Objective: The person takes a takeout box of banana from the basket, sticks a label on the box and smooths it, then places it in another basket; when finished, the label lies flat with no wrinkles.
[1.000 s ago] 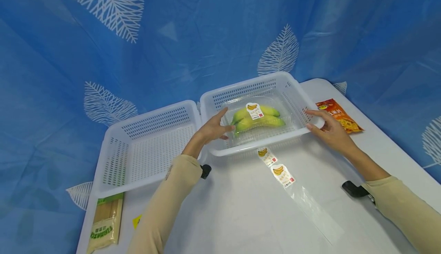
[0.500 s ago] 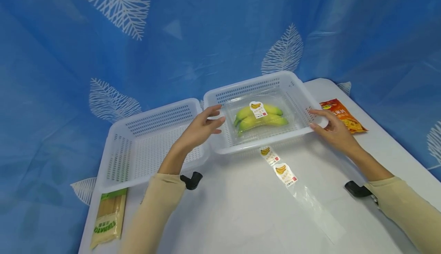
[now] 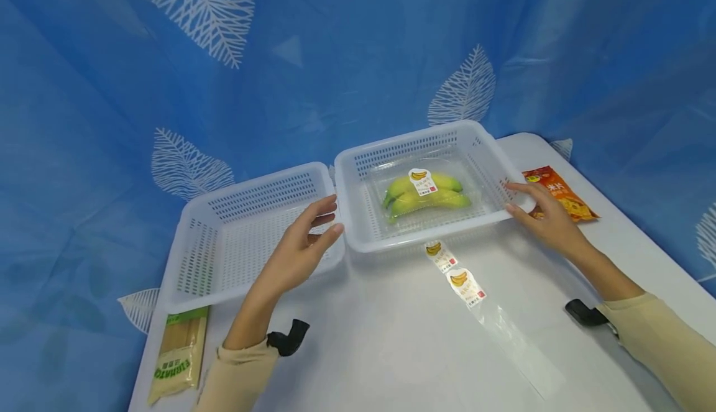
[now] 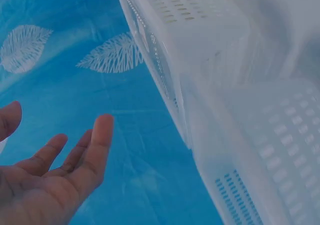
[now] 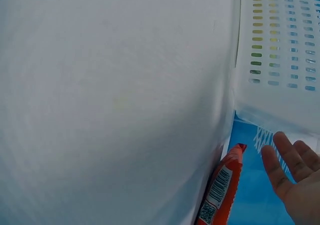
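Note:
In the head view my left hand (image 3: 299, 253) hovers over the front right part of the left white basket (image 3: 192, 309), fingers loosely spread, holding nothing. It also shows with nothing in its fingers (image 4: 102, 135) in the left wrist view. At the front right corner of the right white basket (image 3: 358, 247), my right hand (image 3: 550, 220) lies with thumb and forefinger at the rim; firm contact cannot be told. Inside that basket sits a clear plastic box (image 3: 377, 182) of green-yellow bananas (image 3: 431, 202), a banana label (image 3: 423, 181) on its lid.
A strip of banana labels (image 3: 465, 284) lies on the white table (image 3: 380, 337). An orange snack packet (image 3: 565, 197) is right of the right basket. A noodle packet (image 3: 178, 356) lies before the left basket. Blue curtain (image 3: 358, 58) hangs behind.
My left hand has drawn back leftward and nearer, away from the banana box and out of the right basket. My right hand has stayed at the same basket corner. The view has shifted slightly.

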`<state>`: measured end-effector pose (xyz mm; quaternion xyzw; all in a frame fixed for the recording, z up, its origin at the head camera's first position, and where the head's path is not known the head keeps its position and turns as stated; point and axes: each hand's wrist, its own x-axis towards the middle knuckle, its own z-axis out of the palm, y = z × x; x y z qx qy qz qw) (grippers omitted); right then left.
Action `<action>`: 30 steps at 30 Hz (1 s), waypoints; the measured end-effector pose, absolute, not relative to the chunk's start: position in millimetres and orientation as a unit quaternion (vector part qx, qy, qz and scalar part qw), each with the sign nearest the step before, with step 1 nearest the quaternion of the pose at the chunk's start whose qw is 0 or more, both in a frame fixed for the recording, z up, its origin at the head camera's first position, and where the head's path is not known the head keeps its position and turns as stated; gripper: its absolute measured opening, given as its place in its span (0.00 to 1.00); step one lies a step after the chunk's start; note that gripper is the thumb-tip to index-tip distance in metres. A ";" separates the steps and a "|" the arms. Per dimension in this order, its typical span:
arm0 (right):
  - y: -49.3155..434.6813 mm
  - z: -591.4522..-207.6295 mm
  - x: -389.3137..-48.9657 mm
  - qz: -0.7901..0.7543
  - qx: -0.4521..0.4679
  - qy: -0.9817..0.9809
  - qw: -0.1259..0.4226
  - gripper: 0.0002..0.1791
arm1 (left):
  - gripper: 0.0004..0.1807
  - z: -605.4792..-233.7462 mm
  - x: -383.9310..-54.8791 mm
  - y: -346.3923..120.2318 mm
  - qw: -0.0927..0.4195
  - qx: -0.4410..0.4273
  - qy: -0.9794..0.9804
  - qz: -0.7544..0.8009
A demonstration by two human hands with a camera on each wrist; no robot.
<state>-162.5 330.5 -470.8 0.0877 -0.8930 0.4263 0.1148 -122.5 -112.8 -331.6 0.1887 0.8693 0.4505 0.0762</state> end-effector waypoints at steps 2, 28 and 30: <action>330.8 -468.5 -160.8 0.417 0.076 -0.899 0.108 0.29 | 0.31 -333.4 -110.3 -118.7 0.043 0.197 0.880 0.429; 333.4 -456.2 -131.2 0.316 0.082 -0.938 0.119 0.37 | 0.29 -367.5 -22.8 -179.4 -0.075 0.067 0.952 0.288; 334.5 -454.2 -119.7 0.296 0.073 -0.945 0.121 0.39 | 0.29 -366.9 -17.0 -183.1 -0.083 0.052 0.958 0.271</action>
